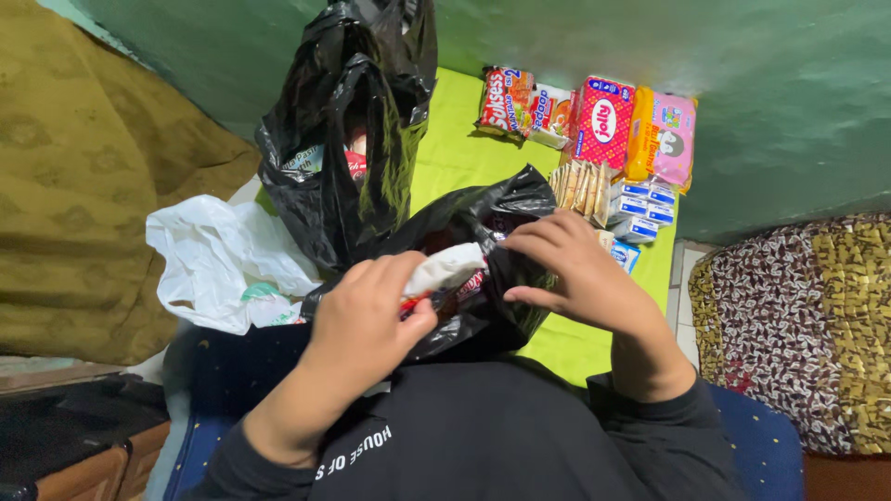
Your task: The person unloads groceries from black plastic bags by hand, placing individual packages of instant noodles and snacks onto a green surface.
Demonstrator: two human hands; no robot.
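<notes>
Over the near edge of the green mat (464,153), the left hand (367,325) clamps a light, crinkly packet (445,269) by its end while the right hand (571,269) pinches the soft, slippery black bag (483,218) open at its rim.

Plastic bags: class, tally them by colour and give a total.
Black bags: 2, one standing and one held by the left hand and right hand
White bags: 1
Total: 3
</notes>
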